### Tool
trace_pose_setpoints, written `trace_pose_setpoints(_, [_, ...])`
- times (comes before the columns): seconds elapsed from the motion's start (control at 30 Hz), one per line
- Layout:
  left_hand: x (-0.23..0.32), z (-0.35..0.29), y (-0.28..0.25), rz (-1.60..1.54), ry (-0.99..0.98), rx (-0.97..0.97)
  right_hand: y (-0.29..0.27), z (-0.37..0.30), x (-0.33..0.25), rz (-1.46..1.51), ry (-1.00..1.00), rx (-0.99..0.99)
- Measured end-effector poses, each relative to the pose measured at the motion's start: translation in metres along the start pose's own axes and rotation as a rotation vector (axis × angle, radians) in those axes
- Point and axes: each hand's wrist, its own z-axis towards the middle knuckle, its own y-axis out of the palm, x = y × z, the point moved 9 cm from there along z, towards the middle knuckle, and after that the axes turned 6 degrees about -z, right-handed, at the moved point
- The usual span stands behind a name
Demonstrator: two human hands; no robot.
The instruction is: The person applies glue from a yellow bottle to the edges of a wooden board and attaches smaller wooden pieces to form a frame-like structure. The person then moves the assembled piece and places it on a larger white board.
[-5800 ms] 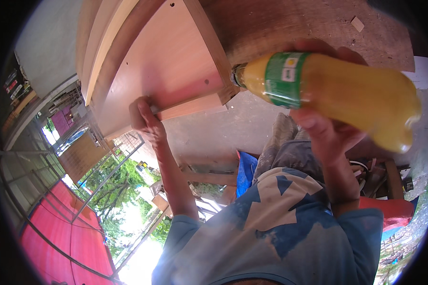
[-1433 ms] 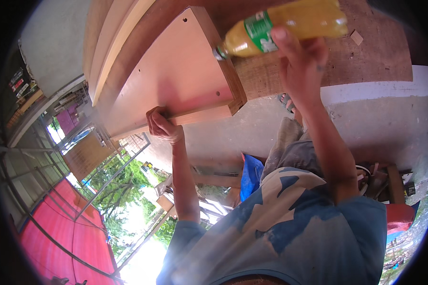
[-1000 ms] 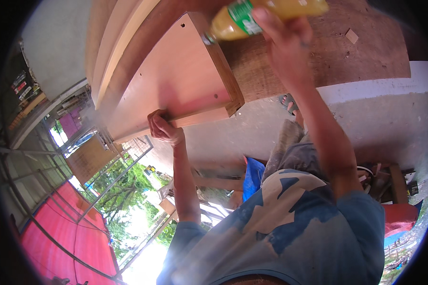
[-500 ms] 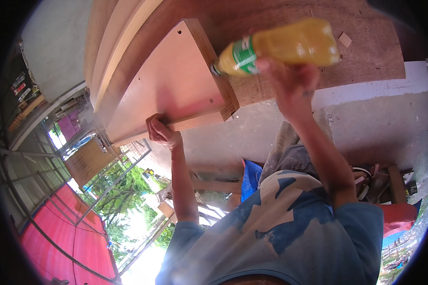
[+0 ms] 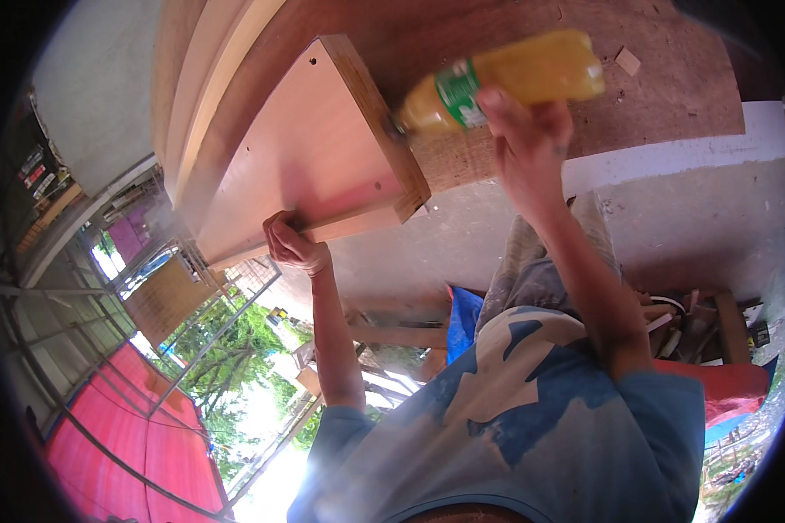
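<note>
left hand [image 5: 292, 244] gripped lower edge of the flat pale pink-brown wooden panel [image 5: 310, 157], fingers curled shut on it. right hand [image 5: 523, 144] wrapped round a yellow plastic bottle with green label [image 5: 497, 83], its capped end touching the panel's corner.

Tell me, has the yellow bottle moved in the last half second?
Yes. The bottle in the right hand has tilted, neck dipping toward the wooden board's edge.
</note>
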Motion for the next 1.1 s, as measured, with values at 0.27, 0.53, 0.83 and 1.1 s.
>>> trace_pose_setpoints(0.27, [0.002, 0.000, 0.000, -0.017, -0.027, 0.013, 0.000, -0.008, -0.001, -0.103, -0.071, -0.054])
trace_pose_setpoints(0.53, [-0.007, 0.000, 0.000, -0.040, -0.046, 0.013, 0.039, 0.061, -0.006, -0.029, -0.207, -0.093])
trace_pose_setpoints(0.83, [0.000, -0.001, 0.000, -0.036, -0.021, 0.008, -0.010, -0.004, 0.008, 0.092, 0.028, -0.021])
trace_pose_setpoints(1.1, [-0.009, -0.003, 0.000, -0.032, -0.061, -0.025, -0.014, -0.010, 0.011, 0.071, 0.067, -0.043])
